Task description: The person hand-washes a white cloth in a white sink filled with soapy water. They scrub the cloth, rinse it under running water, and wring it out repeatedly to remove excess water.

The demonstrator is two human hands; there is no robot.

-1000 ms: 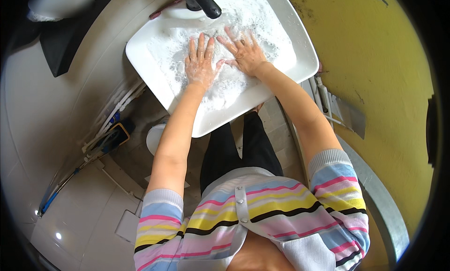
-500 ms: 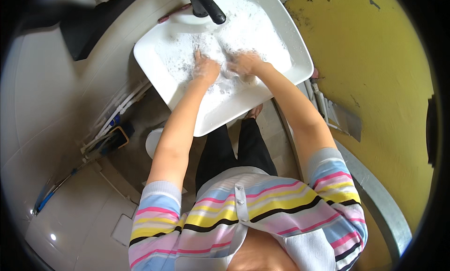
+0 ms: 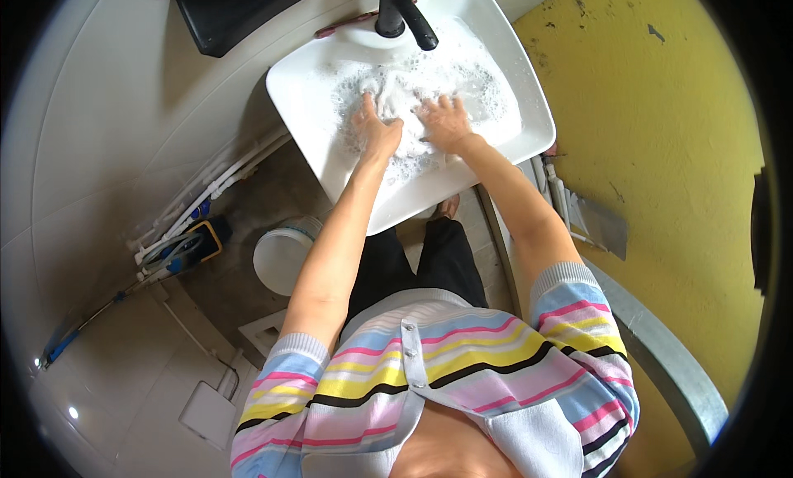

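Note:
White suds and water fill part of the white sink point(image 3: 538, 134) in front of me. In the suds lies a bunched white cloth point(image 3: 398, 98), partly hidden by foam. My left hand point(image 3: 377, 133) is at the cloth's left side, its thumb apart from the fingers and its fingertips reaching into the foam. On the right, my right hand point(image 3: 446, 124) rests palm down on the wet cloth and suds, with its fingers spread. Neither hand is closed around anything that I can see.
A black faucet point(image 3: 417, 25) reaches over the sink's far side. A dark red, thin object point(image 3: 334, 28) lies on the back rim. Below left stands a white bucket point(image 3: 282, 261), near white pipes point(image 3: 227, 176). A yellow wall point(image 3: 644, 131) borders the right.
Both hands have opened, their fingers now spread apart. More of the bunched white cloth shows between them. The view has shifted, so the sink sits slightly further right and the bucket shows more.

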